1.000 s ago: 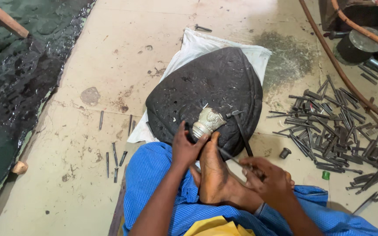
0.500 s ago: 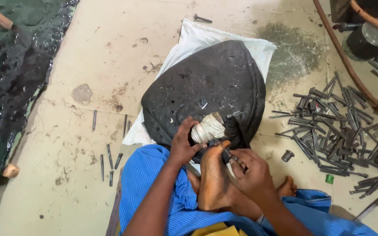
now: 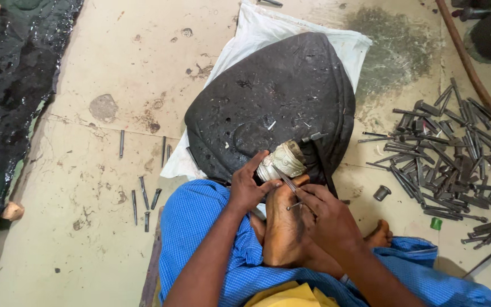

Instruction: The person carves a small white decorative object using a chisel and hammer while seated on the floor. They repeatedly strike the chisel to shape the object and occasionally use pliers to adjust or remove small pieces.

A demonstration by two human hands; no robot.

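A person sits on the floor in a blue checked wrap, one bare foot raised between the hands. The left hand cups the side of a small pale metal cup, fingers curled against it. The right hand is clenched around a thin metal punch, whose tip touches the cup. The foot's toes press up against the cup from below.

The cup lies on its side at the near edge of a large black dome — a lumpy, pitch-like mound. A dark strap runs down the dome just right of the cup. The dome rests on a white sack.

To the right, well apart from the hands, a heap of dark metal punches spreads across the floor, with a small metal socket and a green cap near it. A few loose punches lie to the left.

The floor is stained, cracked concrete. Far left lies a wet black sheet; far right, a brown hose curves past.
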